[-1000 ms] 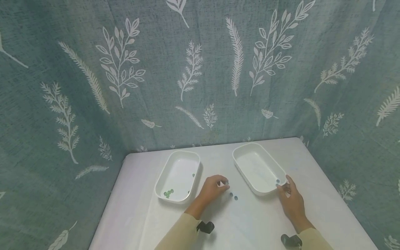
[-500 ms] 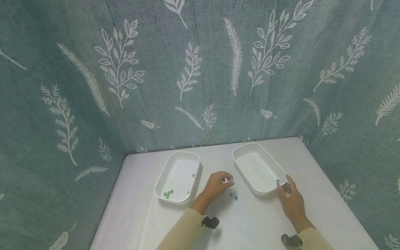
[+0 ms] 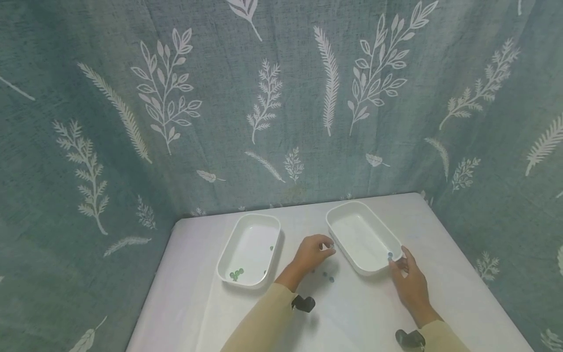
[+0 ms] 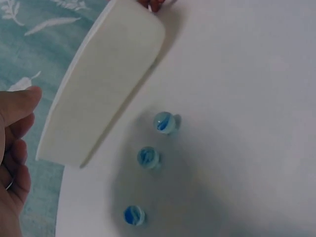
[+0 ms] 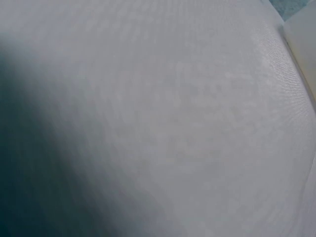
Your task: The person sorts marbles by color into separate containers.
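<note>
My left hand [image 3: 311, 254] is raised beside the long side of the right white tray [image 3: 372, 272]. It pinches a small blue marble [image 3: 332, 246] between thumb and fingertips; the left wrist view hides that marble behind the fingers. Below the hand, several blue glass marbles lie on the table, among them a swirled one [image 4: 148, 157]. My right hand [image 3: 412, 286] grips the near right corner of the same tray, thumb and fingers around its rim. Just inside that corner sit blue marbles [image 3: 390, 254].
A second white tray [image 3: 249, 285] stands to the left, with several green marbles [image 3: 236, 274] in it, mostly near its front corner. A white cloth covers the table [image 3: 184, 274]. A green leaf-patterned curtain [image 3: 281, 122] hangs behind and at both sides.
The left hand has lifted off the table with the blue marble and moved right and away from me, toward the right tray. The right hand stays at the tray corner.
</note>
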Motion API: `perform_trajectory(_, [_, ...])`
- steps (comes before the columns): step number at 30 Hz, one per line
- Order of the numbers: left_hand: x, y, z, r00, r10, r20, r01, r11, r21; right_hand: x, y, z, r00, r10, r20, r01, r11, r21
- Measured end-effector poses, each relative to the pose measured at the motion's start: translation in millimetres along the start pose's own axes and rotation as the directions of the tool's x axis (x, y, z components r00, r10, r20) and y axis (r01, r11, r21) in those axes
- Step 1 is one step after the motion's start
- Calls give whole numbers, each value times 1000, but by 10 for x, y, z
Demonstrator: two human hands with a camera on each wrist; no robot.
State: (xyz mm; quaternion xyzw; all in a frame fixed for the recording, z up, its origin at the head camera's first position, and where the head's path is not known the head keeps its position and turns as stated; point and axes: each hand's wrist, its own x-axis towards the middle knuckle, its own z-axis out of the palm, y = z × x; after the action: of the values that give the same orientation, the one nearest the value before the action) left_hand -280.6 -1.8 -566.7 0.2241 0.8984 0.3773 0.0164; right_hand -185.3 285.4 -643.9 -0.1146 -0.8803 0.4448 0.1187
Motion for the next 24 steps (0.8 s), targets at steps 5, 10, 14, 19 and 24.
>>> perform_trajectory(5, [89, 33, 1, 999, 28, 22, -29, 999, 26, 12, 18, 14, 1000, 7, -6, -7, 1000, -6])
perform_trajectory(10, [178, 76, 28, 999, 19, 30, -20, 999, 32, 14, 14, 4, 1000, -1, -6, 1, 1000, -4])
perform_trajectory(14, [251, 106, 69, 999, 13, 41, -13, 1000, 18, 14, 13, -14, 1000, -5, -12, 5, 1000, -9])
perform_trajectory(19, [296, 141, 94, 999, 27, 18, -27, 1000, -2, 17, 29, -20, 1000, 3, -19, -3, 1000, 0])
perform_trajectory(24, [312, 129, 108, 999, 12, -36, -13, 1000, -28, 20, 32, 0, 1000, 0, -11, 0, 1000, 2])
